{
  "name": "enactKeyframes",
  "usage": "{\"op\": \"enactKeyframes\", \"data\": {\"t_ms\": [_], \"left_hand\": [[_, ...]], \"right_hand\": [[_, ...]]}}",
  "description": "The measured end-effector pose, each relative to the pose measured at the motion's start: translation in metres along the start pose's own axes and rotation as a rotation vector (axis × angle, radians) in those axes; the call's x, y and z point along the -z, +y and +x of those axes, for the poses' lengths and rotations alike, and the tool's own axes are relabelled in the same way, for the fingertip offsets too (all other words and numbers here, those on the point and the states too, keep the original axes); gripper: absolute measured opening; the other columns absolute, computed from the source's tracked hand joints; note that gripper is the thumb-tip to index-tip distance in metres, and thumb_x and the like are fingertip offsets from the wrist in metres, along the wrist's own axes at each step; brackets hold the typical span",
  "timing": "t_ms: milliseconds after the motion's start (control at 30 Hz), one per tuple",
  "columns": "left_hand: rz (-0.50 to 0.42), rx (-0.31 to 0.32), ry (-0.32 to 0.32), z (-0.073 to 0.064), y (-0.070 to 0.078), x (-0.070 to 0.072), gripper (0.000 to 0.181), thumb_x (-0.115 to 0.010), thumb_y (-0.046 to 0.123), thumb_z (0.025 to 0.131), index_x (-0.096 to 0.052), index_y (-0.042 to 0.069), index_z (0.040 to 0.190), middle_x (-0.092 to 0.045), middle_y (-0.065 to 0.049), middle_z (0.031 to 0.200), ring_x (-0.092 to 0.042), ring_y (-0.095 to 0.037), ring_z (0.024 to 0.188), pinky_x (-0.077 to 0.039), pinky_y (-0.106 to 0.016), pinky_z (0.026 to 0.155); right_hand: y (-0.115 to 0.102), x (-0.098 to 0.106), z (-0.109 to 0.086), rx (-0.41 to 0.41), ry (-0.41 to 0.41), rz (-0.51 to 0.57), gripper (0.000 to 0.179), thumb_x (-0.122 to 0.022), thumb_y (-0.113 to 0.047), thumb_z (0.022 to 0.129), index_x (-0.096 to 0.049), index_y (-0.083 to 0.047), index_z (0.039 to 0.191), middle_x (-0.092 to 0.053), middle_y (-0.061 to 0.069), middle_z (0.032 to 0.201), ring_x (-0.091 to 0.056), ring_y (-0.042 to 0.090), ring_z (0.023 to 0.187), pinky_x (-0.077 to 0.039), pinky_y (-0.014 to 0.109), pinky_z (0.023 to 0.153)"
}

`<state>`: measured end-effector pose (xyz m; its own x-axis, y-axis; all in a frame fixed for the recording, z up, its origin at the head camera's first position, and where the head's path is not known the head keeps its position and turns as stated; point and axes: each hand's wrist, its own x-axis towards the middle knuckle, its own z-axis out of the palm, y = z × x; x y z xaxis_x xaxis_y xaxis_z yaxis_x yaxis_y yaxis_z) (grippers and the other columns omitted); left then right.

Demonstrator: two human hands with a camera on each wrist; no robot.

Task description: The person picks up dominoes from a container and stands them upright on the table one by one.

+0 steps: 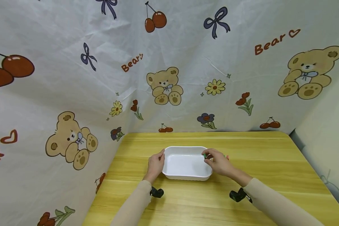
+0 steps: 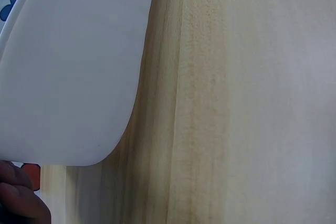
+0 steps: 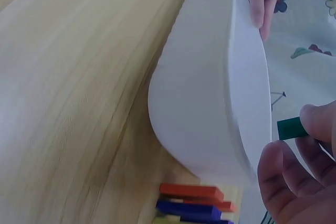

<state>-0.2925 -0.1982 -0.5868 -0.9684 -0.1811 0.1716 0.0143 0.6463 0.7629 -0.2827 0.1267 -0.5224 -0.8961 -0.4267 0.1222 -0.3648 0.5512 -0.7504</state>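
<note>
A white plastic tray point(image 1: 187, 163) with a raised rim sits on the wooden table. My left hand point(image 1: 154, 166) grips its left rim, thumb toward the inside; the tray's outer wall point(image 2: 73, 72) fills much of the left wrist view. Between thumb and fingers, my right hand point(image 1: 218, 162) pinches a small green block point(image 3: 292, 128). That hand is over the tray's right rim, the block just above the tray's edge in the head view. No blocks show on the visible part of the tray's floor.
Beside the tray's right end lie several coloured blocks, among them an orange block point(image 3: 191, 191) and a blue block point(image 3: 189, 209), mostly hidden behind my right hand in the head view. A patterned cloth point(image 1: 186, 62) hangs behind the table point(image 1: 169, 204) and along its left side.
</note>
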Motion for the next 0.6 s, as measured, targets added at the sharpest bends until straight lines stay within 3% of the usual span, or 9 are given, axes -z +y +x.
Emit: {"op": "enactKeyframes", "data": {"t_ms": [300, 467, 600], "left_hand": [[-0.014, 0.019, -0.022, 0.0, 0.0, 0.0, 0.036, -0.059, 0.022, 0.106, -0.066, 0.012, 0.139, -0.068, -0.01, 0.136, -0.069, -0.024, 0.118, -0.062, -0.035, 0.081], [-0.011, 0.039, -0.015, 0.0, 0.0, 0.001, 0.035, -0.059, 0.024, 0.106, -0.066, 0.016, 0.139, -0.068, -0.008, 0.136, -0.066, -0.025, 0.125, -0.062, -0.04, 0.093], [-0.003, 0.032, -0.008, 0.0, 0.001, 0.001, 0.034, -0.059, 0.023, 0.105, -0.067, 0.017, 0.138, -0.069, -0.008, 0.136, -0.066, -0.025, 0.124, -0.062, -0.039, 0.092]], "right_hand": [[0.02, 0.022, -0.011, -0.022, 0.076, 0.015, 0.028, -0.064, -0.003, 0.099, -0.062, 0.001, 0.127, -0.067, 0.019, 0.121, -0.068, 0.036, 0.107, -0.062, 0.034, 0.077], [0.028, 0.032, -0.017, -0.063, 0.081, 0.014, 0.029, -0.063, -0.007, 0.101, -0.061, 0.001, 0.13, -0.065, 0.021, 0.124, -0.067, 0.04, 0.112, -0.063, 0.045, 0.085], [0.033, 0.036, -0.021, -0.09, 0.094, 0.008, 0.03, -0.063, -0.007, 0.101, -0.061, 0.0, 0.13, -0.065, 0.022, 0.124, -0.066, 0.042, 0.113, -0.061, 0.053, 0.09]]}}
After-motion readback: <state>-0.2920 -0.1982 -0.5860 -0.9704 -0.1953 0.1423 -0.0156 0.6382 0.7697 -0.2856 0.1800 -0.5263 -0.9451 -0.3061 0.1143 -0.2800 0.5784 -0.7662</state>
